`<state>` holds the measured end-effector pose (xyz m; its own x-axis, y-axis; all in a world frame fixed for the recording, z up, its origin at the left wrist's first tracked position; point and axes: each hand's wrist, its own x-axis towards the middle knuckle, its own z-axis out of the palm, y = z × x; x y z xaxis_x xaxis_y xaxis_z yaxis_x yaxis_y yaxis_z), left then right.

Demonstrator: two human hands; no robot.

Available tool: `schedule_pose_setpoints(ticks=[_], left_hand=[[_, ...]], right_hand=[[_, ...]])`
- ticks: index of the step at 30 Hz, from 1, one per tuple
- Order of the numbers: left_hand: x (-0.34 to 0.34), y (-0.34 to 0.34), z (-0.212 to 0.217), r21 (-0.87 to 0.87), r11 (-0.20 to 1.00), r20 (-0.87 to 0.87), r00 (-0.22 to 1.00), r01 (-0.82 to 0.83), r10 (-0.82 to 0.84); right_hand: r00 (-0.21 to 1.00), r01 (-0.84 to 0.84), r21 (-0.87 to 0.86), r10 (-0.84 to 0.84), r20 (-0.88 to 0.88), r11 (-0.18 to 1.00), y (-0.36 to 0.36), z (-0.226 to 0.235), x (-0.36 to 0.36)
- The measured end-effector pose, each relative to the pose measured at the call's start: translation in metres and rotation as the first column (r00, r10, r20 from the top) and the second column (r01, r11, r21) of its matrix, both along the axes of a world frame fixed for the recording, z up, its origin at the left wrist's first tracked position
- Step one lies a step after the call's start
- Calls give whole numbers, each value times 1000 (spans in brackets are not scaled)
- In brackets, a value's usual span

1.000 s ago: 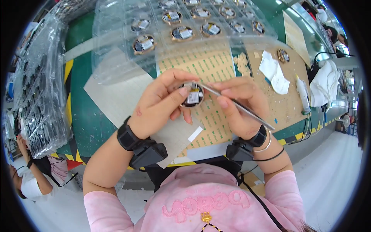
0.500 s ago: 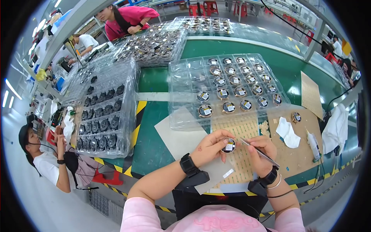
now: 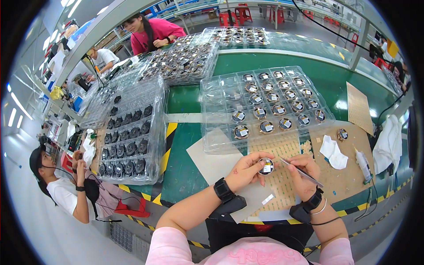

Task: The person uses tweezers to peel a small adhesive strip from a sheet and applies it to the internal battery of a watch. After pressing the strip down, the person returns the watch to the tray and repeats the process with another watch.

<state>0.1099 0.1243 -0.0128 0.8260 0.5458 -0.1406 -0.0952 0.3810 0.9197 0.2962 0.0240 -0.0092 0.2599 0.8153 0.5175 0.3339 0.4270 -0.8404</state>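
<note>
Between the thumb and fingers of my left hand is a round watch module, dark with a metallic rim and a pale label facing up. My right hand grips a pair of metal tweezers, whose tips point at the module's right edge, a small gap away. Below both hands lies a tan adhesive sheet with rows of green marks. A small white strip rests near it. Beyond my hands, a clear compartment tray holds many similar round modules, with some left-hand cells unfilled.
At left stands a stack of clear trays with black watch cases. Right are a brown board, a white cloth, one loose module and a white glue-gun-like tool with a cord. Co-workers sit at left and far left.
The whole view has shifted slightly, so everything appears further right and a little lower. My hands keep the same grips, with the tweezer tips still beside the module.
</note>
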Motion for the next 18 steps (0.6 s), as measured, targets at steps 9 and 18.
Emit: schedule_pose_setpoints(ticks=[9, 18], left_hand=[[1, 2, -5, 17, 1000, 10, 1000, -7, 7], [2, 1, -5, 34, 999, -27, 999, -25, 25]], right_hand=[[999, 0, 20, -1, 48, 1000, 0, -1, 3], [999, -22, 3, 22, 28, 1000, -3, -3, 4]])
